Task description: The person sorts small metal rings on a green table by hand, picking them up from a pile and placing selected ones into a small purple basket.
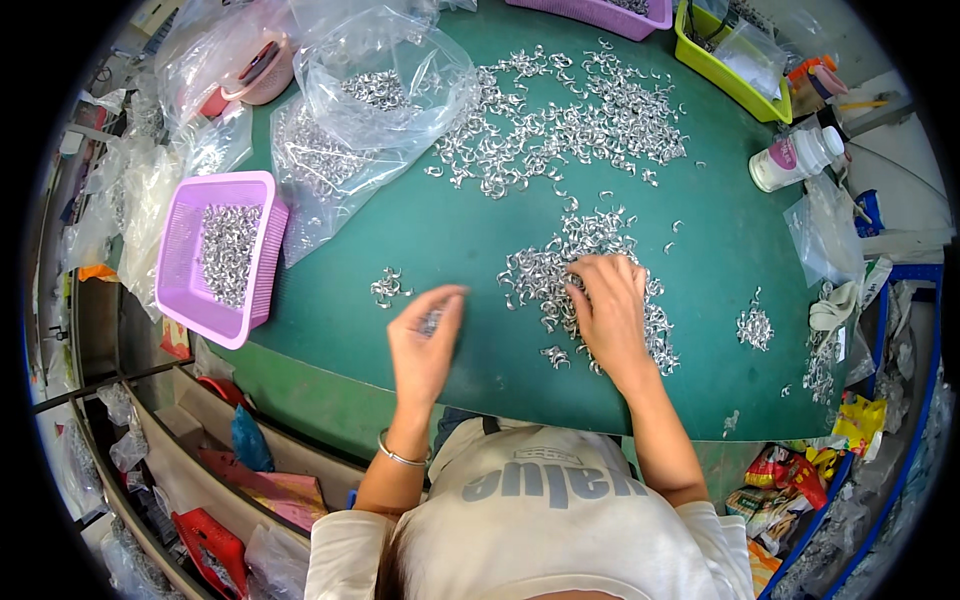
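Your left hand (422,345), somewhat blurred, curls around a few small curved metal pieces; the fingers hide how many. Your right hand (612,312) rests its bent fingers on the nearer pile (540,278) of the same pieces, covering part of it, so whether it pinches any I cannot tell. Just beyond your left hand lies a small cluster (388,288) on the green table (460,375). Large grey lettering crosses your pale shirt (520,545), upside down in this view. Further left stands a purple basket (263,275) of pieces; folds and glare on a clear bag (350,200) blur its contents. At far right, a white bottle (797,159) bears a purple-and-white label, its print too small to read. A purple tray (600,17) is cut off above.
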Demonstrator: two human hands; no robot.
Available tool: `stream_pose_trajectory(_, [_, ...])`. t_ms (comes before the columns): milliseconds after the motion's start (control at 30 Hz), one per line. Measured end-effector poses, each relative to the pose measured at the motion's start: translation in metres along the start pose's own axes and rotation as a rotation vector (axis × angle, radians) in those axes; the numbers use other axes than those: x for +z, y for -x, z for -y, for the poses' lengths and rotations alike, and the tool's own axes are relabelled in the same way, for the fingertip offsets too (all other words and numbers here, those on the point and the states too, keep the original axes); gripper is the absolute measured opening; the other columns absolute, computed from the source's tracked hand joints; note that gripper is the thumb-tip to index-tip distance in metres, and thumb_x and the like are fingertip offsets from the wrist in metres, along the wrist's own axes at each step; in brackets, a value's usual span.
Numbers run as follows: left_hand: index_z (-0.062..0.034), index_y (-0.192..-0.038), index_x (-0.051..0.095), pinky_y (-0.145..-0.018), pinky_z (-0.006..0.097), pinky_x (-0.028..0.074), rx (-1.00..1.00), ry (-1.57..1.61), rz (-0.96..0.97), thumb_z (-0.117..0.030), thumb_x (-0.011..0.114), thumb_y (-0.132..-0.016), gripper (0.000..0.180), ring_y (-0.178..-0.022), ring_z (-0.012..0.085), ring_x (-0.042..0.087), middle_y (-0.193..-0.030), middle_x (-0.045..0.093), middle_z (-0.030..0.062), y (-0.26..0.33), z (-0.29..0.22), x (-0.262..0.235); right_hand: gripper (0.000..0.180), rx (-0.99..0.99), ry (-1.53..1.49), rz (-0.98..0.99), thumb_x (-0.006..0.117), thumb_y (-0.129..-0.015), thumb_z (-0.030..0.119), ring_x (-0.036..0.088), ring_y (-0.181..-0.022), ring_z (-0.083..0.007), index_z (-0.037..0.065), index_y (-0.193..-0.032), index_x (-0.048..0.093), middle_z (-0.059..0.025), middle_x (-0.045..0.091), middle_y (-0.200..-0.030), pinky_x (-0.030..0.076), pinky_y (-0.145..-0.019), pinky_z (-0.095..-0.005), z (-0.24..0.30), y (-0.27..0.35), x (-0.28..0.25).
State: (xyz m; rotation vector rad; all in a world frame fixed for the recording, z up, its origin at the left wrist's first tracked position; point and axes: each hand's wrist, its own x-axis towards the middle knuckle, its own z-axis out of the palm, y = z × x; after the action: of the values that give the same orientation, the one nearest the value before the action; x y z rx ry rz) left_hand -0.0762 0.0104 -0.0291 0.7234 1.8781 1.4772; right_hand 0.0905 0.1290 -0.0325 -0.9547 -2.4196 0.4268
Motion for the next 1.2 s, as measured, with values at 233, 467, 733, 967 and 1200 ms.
stream_pose_trajectory(233, [0.0017, -0.086, 0.056, -0.038, 0.017, 0.022, -0.517, 0.849, 0.504, -0.024, 0.054, -0.086, 0.025, -0.046, 0.0046, 0.034, -0.061, 0.043, -0.0008, 0.016, 0.003, 0.033, 0.011, 0.001, -0.069, -0.045, 0.062, -0.071, 0.002, 0.049, -0.08, -0.0221, 0.004, -0.08, 0.058, -0.005, 0.055, -0.082, 0.034, -0.074, -0.0347, 0.0, 0.003, -0.003])
stream_pose_trajectory(467, [0.0016, -0.092, 0.059, -0.038, 0.017, 0.022, -0.425, 0.629, 0.444, -0.015, 0.054, -0.086, 0.018, -0.046, 0.004, 0.035, -0.062, 0.045, -0.002, 0.021, -0.011, 0.05, 0.008, 0.416, -0.605, -0.01, 0.06, -0.077, 0.002, 0.056, -0.068, -0.0105, 0.0, -0.085, 0.059, -0.0046, 0.061, -0.077, 0.043, -0.057, -0.0239, 0.003, 0.015, -0.018])
stream_pose_trajectory(733, [-0.0004, -0.094, 0.063, -0.045, 0.017, 0.033, -0.124, 0.326, 0.406, -0.001, 0.063, -0.074, 0.02, -0.052, 0.0041, 0.044, -0.064, 0.051, -0.0029, 0.022, -0.031, 0.054, 0.009, 0.721, -1.543, 0.244, 0.054, -0.083, 0.003, 0.055, -0.07, -0.01, 0.001, -0.092, 0.055, -0.0053, 0.06, -0.078, 0.043, -0.062, -0.0224, 0.013, 0.021, -0.038])
stream_pose_trajectory(967, [0.0025, -0.085, 0.064, -0.058, 0.021, 0.042, 0.061, 0.315, 0.485, 0.004, 0.06, -0.074, 0.012, -0.064, 0.0095, 0.054, -0.071, 0.061, 0.005, 0.018, -0.032, 0.052, 0.013, 0.779, -1.705, 0.344, 0.054, -0.084, 0.004, 0.055, -0.071, -0.0108, 0.002, -0.096, 0.05, -0.0057, 0.059, -0.081, 0.042, -0.061, -0.0226, 0.015, 0.024, -0.045])
stream_pose_trajectory(1200, [0.003, -0.079, 0.062, -0.058, 0.021, 0.042, 0.129, 0.242, 0.422, 0.005, 0.059, -0.074, 0.006, -0.064, 0.0088, 0.054, -0.07, 0.06, 0.0059, 0.023, -0.042, 0.049, 0.014, 0.623, -1.436, 0.2, 0.053, -0.082, 0.0, 0.056, -0.07, -0.011, 0.0, -0.097, 0.051, -0.0075, 0.06, -0.083, 0.043, -0.059, -0.0225, 0.032, 0.028, -0.059])
